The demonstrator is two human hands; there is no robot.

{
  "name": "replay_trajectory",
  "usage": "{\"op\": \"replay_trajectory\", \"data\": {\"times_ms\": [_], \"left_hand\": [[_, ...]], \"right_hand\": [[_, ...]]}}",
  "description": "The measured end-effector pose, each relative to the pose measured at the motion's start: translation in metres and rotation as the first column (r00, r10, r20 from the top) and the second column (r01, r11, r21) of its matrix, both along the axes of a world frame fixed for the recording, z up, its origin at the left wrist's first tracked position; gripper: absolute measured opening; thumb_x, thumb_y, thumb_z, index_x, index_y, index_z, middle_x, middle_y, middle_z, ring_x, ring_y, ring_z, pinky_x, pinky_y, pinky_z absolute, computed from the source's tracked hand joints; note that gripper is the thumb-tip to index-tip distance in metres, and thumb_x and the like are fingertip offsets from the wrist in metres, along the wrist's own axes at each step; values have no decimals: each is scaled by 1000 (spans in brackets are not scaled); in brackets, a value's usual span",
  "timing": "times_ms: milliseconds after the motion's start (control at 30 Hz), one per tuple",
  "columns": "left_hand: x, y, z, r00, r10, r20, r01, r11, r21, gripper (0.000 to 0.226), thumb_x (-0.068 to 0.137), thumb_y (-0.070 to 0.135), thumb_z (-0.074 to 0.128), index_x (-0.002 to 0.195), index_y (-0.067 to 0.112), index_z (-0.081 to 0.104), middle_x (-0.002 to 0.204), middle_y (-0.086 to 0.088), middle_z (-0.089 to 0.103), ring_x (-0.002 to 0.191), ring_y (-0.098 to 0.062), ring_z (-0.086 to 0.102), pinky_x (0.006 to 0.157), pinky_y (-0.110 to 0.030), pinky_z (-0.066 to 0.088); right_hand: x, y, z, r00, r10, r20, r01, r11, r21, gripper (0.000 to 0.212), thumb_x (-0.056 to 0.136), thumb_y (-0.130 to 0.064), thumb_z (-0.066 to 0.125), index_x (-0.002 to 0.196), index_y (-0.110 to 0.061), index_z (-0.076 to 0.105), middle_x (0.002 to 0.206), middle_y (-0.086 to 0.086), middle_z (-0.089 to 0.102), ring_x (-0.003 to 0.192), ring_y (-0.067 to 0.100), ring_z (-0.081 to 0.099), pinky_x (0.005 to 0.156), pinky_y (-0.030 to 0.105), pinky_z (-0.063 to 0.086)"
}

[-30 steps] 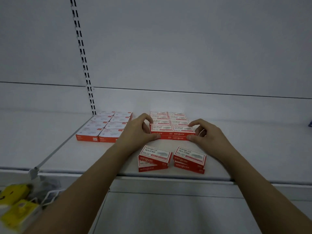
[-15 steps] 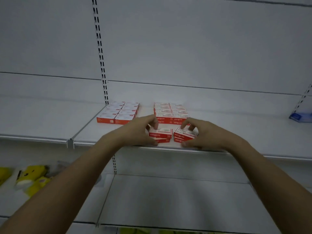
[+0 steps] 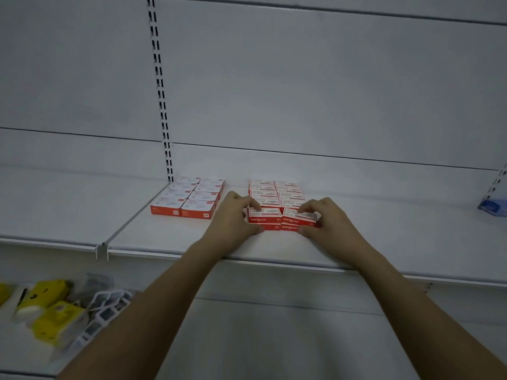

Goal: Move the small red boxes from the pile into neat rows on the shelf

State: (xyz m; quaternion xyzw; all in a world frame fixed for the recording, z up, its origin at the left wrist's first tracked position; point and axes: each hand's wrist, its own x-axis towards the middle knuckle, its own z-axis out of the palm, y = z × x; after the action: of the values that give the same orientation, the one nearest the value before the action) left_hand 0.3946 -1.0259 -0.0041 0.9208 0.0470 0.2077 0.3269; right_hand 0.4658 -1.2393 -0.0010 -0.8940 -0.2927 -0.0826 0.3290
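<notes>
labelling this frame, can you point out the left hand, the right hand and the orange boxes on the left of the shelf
left hand (image 3: 233, 215): head view, on the back of the hand.
right hand (image 3: 329, 220): head view, on the back of the hand.
orange boxes (image 3: 196, 208): head view, on the top of the front right box.

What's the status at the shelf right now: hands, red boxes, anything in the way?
Left hand and right hand each grip a two-high stack of red boxes, front of the right block. Path clear.
</notes>
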Motion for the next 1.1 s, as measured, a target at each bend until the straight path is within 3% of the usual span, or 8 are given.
{"op": "replay_trajectory", "data": {"times_ms": [267, 367, 467, 533, 633, 733, 967, 1100], "left_hand": [[10, 1, -1, 998, 37, 50, -36, 999, -22, 33, 74, 23, 80, 104, 24, 65, 106, 2, 56, 83, -8, 56, 71, -11, 38], [11, 3, -7, 1000, 12, 5, -12, 996, -86, 52, 75, 29, 79, 121, 27, 54, 120, 2, 53, 93, -8, 55, 77, -14, 43], [13, 6, 1, 995, -58, -86, 10, 881, -472, 74, 83, 50, 65, 145, 29, 30, 143, 4, 43, 124, -17, 47, 98, -36, 41], [20, 3, 10, 992, -101, -80, 13, 696, -718, 66, 90, 60, 46, 146, 30, 28, 134, 11, 51, 115, -10, 53, 103, -34, 34], [36, -6, 13, 986, -141, -84, 7, 550, -835, 43, 96, 60, 29, 119, 34, 53, 99, 22, 67, 84, -3, 66, 93, -27, 42], [43, -14, 6, 976, -169, -139, -13, 593, -805, 48, 94, 63, 23, 91, 36, 62, 82, 14, 74, 78, -7, 72, 74, -25, 52], [50, -9, 10, 992, -98, -73, 6, 631, -775, 23, 97, 57, 25, 81, 46, 37, 55, 27, 64, 56, 7, 65, 44, -13, 49], [62, -4, 9, 984, -141, -112, -17, 546, -838, 47, 93, 64, 23, 90, 34, 59, 77, 8, 75, 73, -12, 73, 52, -20, 55]], "right_hand": [[5, 2, -6, 1000, -21, -21, 23, 995, 99, 21, 86, -14, 69, 99, -29, 62, 106, -3, 49, 87, 7, 59, 70, 9, 40], [4, 1, -8, 997, -21, -67, 31, 989, 146, 26, 84, -21, 72, 106, -29, 61, 116, -7, 48, 91, 3, 57, 72, 7, 42], [3, 1, -4, 966, -39, -257, 122, 941, 316, 49, 88, -45, 62, 132, -29, 48, 127, -12, 43, 108, 8, 52, 82, 19, 43], [4, 7, 3, 900, 34, -434, 173, 887, 428, 50, 94, -53, 47, 136, -26, 45, 126, -12, 53, 106, 8, 57, 86, 24, 43], [9, 23, 11, 797, 212, -565, 159, 829, 536, 43, 99, -50, 34, 123, -24, 59, 111, -3, 71, 97, 12, 69, 86, 27, 49], [11, 34, 10, 790, 187, -584, 181, 838, 514, 41, 100, -48, 34, 120, -25, 62, 103, -3, 73, 91, 13, 71, 78, 26, 51], [28, 27, 7, 754, 240, -612, 180, 820, 544, 45, 101, -47, 31, 124, -21, 60, 109, 3, 72, 98, 20, 70, 97, 39, 51], [36, 38, 11, 729, 224, -647, 243, 799, 551, 42, 101, -46, 33, 118, -20, 62, 103, 6, 74, 92, 24, 72, 89, 42, 55]]}}
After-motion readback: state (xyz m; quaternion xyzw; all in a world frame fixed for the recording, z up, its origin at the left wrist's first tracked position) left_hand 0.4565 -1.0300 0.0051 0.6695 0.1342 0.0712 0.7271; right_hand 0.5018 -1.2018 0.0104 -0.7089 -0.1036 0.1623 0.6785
